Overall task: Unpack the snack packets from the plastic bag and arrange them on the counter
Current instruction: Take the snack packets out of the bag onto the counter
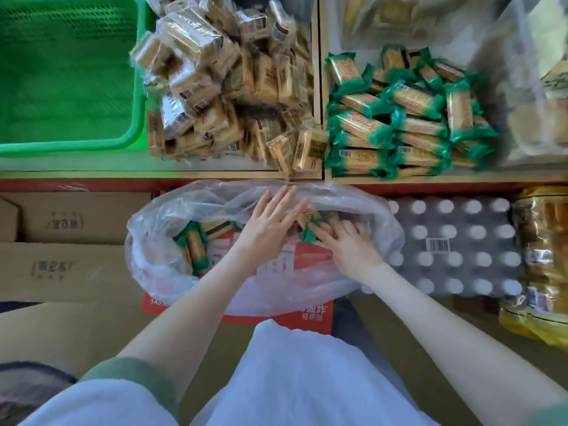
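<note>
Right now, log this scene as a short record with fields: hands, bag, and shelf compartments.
left hand: fingers straight, over the bag mouth
right hand: on a green-ended packet; grip unclear
plastic bag: open, more packets inside
right compartment: pile of green packets
left compartment: tan packets, green basket beside them

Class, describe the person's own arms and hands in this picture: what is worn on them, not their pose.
The left hand and right hand are bare: no gloves, rings or watch show. Forearms are uncovered. The left sleeve is pale with a green cuff ending near the elbow; the right sleeve shows only a sliver of green.
</note>
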